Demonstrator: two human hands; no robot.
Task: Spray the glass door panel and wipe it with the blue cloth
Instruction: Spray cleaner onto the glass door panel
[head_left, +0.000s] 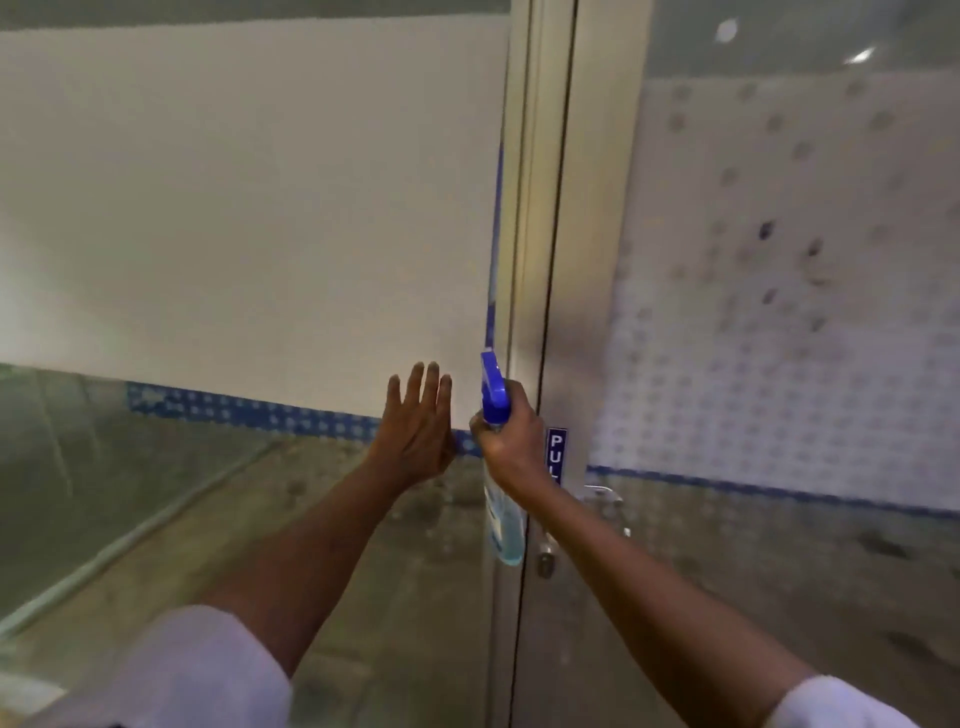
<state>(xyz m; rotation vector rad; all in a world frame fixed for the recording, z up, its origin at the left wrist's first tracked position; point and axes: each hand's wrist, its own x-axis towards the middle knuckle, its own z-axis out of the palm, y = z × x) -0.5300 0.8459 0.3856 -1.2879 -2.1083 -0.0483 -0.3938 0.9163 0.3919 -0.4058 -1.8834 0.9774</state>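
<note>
Gripping spray bottle (498, 467) in right hand (511, 441) | left hand (415, 426) released, fingers spread, just beside bottle

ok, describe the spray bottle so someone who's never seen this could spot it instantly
Find the vertical metal door frame between the two glass panels. Low against its left edge, the right hand grips the spray bottle by the neck. It is clear with pale blue liquid and has a bright blue trigger head; the open left hand beside it holds nothing.
</note>
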